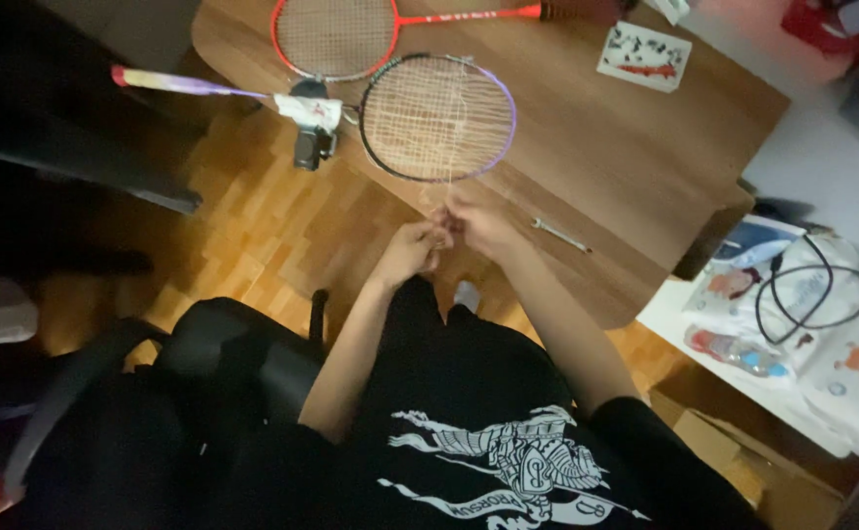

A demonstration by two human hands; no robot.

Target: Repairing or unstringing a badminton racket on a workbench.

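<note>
A purple-framed badminton racket (436,116) lies with its head over the edge of a wooden table (606,137), its shaft held by a clamp (310,135) at the left. My left hand (408,250) and my right hand (477,224) meet just below the racket's rim, fingers pinched together on a thin string that runs from the frame. A red-framed racket (336,37) lies farther back on the table.
A small metal tool (560,235) lies on the table right of my hands. A printed card (644,55) sits at the back right. A black chair (223,363) stands at my left. A white side surface (793,304) holds a black cable, a bottle and packages.
</note>
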